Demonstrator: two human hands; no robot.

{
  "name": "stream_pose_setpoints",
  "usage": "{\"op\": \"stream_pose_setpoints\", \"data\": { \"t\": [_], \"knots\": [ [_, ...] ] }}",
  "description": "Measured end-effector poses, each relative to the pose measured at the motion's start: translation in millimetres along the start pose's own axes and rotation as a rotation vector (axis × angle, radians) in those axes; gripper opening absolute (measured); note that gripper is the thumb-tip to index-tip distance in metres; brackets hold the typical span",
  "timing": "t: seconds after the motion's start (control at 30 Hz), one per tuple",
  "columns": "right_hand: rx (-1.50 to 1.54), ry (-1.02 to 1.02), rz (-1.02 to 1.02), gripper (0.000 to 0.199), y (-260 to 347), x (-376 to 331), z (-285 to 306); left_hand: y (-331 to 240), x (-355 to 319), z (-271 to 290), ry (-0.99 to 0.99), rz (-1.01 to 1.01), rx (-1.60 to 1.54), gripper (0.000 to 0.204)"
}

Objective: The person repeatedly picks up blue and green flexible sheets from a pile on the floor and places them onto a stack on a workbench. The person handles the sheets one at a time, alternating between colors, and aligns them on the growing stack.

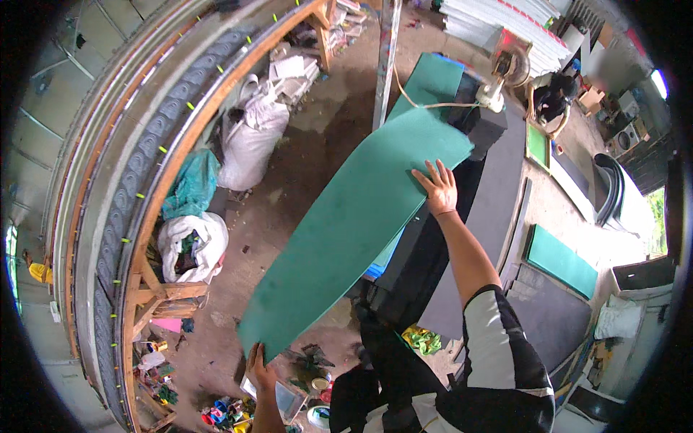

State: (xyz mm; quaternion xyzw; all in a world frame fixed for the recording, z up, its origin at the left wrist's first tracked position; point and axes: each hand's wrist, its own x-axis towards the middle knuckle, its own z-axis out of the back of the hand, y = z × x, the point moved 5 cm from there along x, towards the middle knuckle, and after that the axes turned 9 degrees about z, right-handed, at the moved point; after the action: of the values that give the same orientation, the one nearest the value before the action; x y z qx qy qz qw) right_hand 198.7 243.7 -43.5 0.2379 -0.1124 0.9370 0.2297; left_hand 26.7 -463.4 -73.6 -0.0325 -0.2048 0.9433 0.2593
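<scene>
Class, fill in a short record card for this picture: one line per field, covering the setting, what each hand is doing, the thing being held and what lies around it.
setting: cluttered workshop with a dirt floor
held thing: long green foam sheet, lifted and tilted
left hand: grip on the sheet's near end
right hand: fingers spread on the sheet's far edge
under the sheet: black slabs, stacked
nearby left: white sacks beside a wooden frame
nearby right: smaller green foam piece
far end: electric fan

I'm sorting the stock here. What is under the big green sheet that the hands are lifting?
Beneath the green sheet show dirt floor and a stack of dark sheets. What lies directly below its middle is covered.
</scene>
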Motion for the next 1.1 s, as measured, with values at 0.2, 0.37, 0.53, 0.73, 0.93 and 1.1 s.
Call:
{"op": "stream_pose_setpoints", "data": {
  "t": [0.2, 0.37, 0.53, 0.73, 0.93, 1.1],
  "knots": [
    [0.273, 0.542, -0.785, 0.079, 45, -101, -154, -7, -7, -55, 0.213, 0.033, 0.216, 0.066],
    [1.088, 0.044, -1.434, 0.077, 61, -174, -203, -27, -21, -91, 0.347, 0.062, 0.224, 0.077],
    [1.731, -0.358, -1.835, 0.062, 75, -222, -229, -36, -35, -110, 0.432, 0.135, 0.236, 0.075],
    [1.156, -0.398, -1.456, 0.069, 63, -166, -226, -62, -28, -106, 0.427, 0.075, 0.247, 0.072],
    [1.205, -0.395, -1.316, 0.058, -23, -135, -259, -138, 6, -128, 0.349, -0.055, 0.155, 0.068],
    [1.302, -0.033, -1.727, 0.074, 89, -169, -213, -158, 8, -142, 0.270, 0.034, 0.162, 0.067]
  ]
}}
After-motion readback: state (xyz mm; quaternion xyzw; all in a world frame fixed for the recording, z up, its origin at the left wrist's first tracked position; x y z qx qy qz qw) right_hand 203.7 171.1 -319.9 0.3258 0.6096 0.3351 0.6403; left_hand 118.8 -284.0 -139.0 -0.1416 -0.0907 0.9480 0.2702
